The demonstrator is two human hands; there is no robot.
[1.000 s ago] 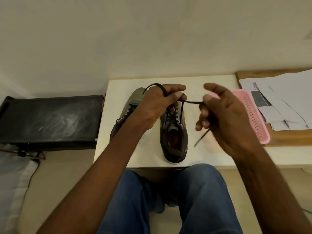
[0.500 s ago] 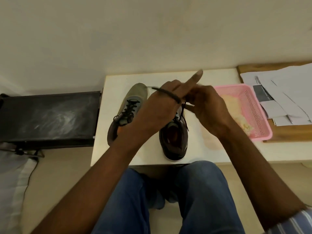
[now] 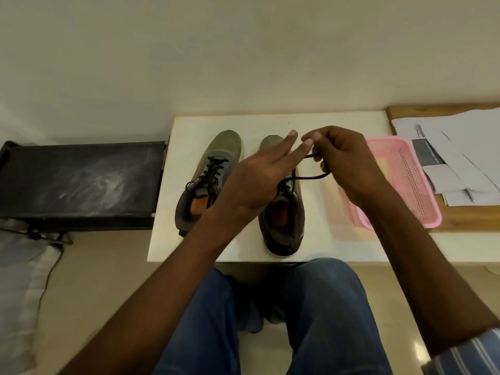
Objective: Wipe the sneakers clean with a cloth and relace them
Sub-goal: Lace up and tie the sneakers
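Note:
Two olive-and-grey sneakers stand side by side on the white table (image 3: 338, 250), toes pointing away from me. The left sneaker (image 3: 213, 174) has its black lace threaded and tied. Over the right sneaker (image 3: 284, 226), my left hand (image 3: 259, 180) hovers with two fingers stretched out straight. My right hand (image 3: 343, 163) pinches a loop of the black lace (image 3: 311, 177) that runs from the right sneaker's eyelets. The fingertips of both hands nearly meet above the shoe's toe. Most of the right sneaker's lacing is hidden behind my left hand.
A pink plastic basket (image 3: 416, 190) sits on the table right of the shoes. Loose papers (image 3: 460, 158) lie on a wooden board beyond it. A black stand (image 3: 81, 182) is left of the table. My knees in blue jeans are under the front edge.
My right hand came in to meet the left, took over the lace loop and drew it rightwards. The left hand let the loop slip off and straightened two fingers.

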